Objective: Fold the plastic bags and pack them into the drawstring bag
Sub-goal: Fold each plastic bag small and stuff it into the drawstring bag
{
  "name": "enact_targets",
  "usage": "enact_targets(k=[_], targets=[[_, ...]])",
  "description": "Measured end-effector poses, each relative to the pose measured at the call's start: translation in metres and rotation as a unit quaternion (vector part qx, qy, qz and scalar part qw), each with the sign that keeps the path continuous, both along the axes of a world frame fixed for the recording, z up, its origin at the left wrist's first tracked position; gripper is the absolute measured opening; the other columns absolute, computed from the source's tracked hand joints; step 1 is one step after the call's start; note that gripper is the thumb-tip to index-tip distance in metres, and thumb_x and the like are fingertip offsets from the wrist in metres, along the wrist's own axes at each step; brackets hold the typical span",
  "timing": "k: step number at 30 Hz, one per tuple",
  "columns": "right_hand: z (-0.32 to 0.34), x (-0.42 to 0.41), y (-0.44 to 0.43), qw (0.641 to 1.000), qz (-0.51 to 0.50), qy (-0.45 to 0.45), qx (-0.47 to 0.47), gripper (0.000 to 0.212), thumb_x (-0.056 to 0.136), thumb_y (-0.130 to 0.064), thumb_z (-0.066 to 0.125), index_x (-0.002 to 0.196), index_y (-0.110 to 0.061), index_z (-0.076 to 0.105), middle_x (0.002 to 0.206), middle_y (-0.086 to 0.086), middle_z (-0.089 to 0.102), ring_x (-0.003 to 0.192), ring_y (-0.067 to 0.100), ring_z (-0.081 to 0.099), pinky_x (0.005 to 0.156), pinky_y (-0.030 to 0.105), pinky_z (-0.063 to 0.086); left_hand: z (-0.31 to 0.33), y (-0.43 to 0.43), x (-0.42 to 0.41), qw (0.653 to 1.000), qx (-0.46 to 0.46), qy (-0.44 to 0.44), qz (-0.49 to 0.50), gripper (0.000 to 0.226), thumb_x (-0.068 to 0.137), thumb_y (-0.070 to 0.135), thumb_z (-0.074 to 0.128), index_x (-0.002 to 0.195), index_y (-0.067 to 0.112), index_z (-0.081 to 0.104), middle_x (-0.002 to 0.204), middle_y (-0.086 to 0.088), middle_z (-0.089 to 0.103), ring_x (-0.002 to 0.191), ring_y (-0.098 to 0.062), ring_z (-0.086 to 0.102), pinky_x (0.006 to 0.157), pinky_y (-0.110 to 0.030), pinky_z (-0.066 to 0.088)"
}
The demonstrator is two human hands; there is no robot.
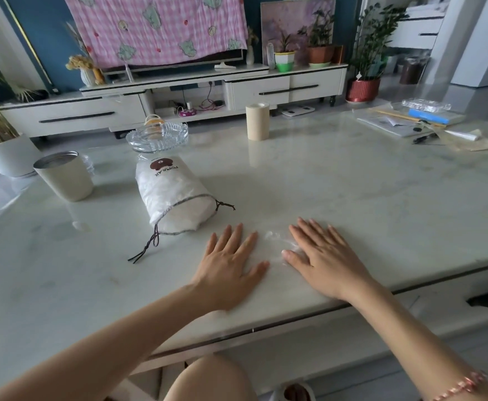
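White drawstring bag (173, 195) with brown bear print, pale marble table (352, 192), pink checked cloth (156, 27)

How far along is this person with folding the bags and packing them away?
Done: the drawstring bag lies on its side, bulging with white contents, probably bags packed earlier. In hand: the left hand and right hand press a clear plastic bag flat on the table. Left: folding it, tucking it into the open mouth and pulling the cords.
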State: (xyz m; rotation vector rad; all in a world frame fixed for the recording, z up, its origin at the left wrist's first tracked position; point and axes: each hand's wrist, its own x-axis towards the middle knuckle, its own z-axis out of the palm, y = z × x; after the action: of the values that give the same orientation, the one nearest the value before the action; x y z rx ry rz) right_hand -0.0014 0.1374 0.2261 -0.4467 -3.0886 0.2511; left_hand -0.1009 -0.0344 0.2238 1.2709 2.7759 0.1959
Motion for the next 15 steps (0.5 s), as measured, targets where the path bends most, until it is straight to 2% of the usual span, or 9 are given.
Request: enact_targets(k=[4,6,7,9,11,12,13,15], targets=[[-0.003,0.000,0.000,0.998,-0.002,0.057,-0.022,0.080,0.079,-0.063,0.004,0.149,-0.026,0.016,0.158,-0.006,0.004,0.145,0.008,0.000,0.114,0.027,-0.004,0.001,-0.005,0.001,0.999,0.038,-0.011,0.030,0.067,0.095,0.057,0.020,0.150,0.025,0.002,0.158,0.003,-0.009,0.144,-0.014,-0.014,0.115,-0.030,-0.013],[-0.004,0.002,0.001,0.993,-0.009,0.106,-0.050,0.071,0.089,-0.062,0.016,0.147,-0.022,0.027,0.157,-0.003,0.015,0.145,0.010,0.009,0.114,0.026,0.003,0.001,-0.005,0.001,0.997,0.075,-0.021,0.031,0.063,0.096,0.053,0.020,0.150,0.023,0.008,0.158,0.003,-0.003,0.144,-0.012,-0.010,0.116,-0.029,-0.011],[-0.003,0.003,0.003,0.985,-0.018,0.146,-0.085,0.061,0.095,-0.054,0.028,0.144,-0.018,0.034,0.155,0.000,0.023,0.144,0.013,0.015,0.115,0.027,0.008,0.000,-0.005,0.000,0.992,0.114,-0.033,0.033,0.060,0.097,0.049,0.022,0.150,0.021,0.015,0.158,0.002,0.004,0.145,-0.011,-0.005,0.115,-0.027,-0.008],[-0.006,0.006,0.006,0.953,-0.046,0.246,-0.174,0.047,0.095,-0.039,0.043,0.132,-0.011,0.051,0.143,0.005,0.044,0.136,0.019,0.035,0.112,0.029,0.027,-0.002,-0.010,-0.003,0.969,0.238,-0.065,0.032,0.048,0.099,0.037,0.033,0.141,0.016,0.039,0.153,0.001,0.028,0.144,-0.009,0.011,0.114,-0.020,0.005],[-0.009,0.011,0.007,0.919,-0.073,0.320,-0.217,0.039,0.087,-0.033,0.045,0.114,-0.009,0.062,0.119,0.004,0.061,0.117,0.022,0.053,0.096,0.015,0.037,-0.001,-0.018,-0.004,0.933,0.348,-0.085,0.017,0.030,0.097,0.029,0.047,0.120,0.016,0.060,0.132,0.011,0.051,0.136,-0.004,0.029,0.105,-0.008,0.020],[-0.010,0.012,0.007,0.910,-0.078,0.346,-0.214,0.033,0.084,-0.027,0.046,0.106,-0.010,0.064,0.108,0.001,0.063,0.108,0.022,0.056,0.088,0.008,0.036,0.000,-0.023,-0.004,0.923,0.375,-0.089,0.003,0.025,0.094,0.033,0.052,0.111,0.019,0.065,0.121,0.018,0.056,0.130,0.001,0.036,0.100,-0.004,0.024],[-0.010,0.014,0.007,0.904,-0.080,0.365,-0.208,0.026,0.083,-0.020,0.049,0.100,-0.010,0.065,0.101,0.000,0.063,0.102,0.022,0.058,0.082,0.006,0.035,0.001,-0.026,-0.002,0.918,0.385,-0.092,-0.016,0.027,0.089,0.042,0.055,0.105,0.023,0.066,0.115,0.023,0.057,0.124,0.005,0.041,0.096,-0.002,0.028],[-0.011,0.018,0.006,0.892,-0.070,0.388,-0.220,0.015,0.082,-0.008,0.055,0.092,-0.014,0.065,0.094,-0.003,0.062,0.096,0.019,0.059,0.080,0.009,0.038,0.003,-0.030,0.003,0.924,0.363,-0.094,-0.076,0.043,0.076,0.064,0.055,0.102,0.030,0.065,0.112,0.024,0.057,0.113,0.008,0.047,0.091,-0.006,0.036]])
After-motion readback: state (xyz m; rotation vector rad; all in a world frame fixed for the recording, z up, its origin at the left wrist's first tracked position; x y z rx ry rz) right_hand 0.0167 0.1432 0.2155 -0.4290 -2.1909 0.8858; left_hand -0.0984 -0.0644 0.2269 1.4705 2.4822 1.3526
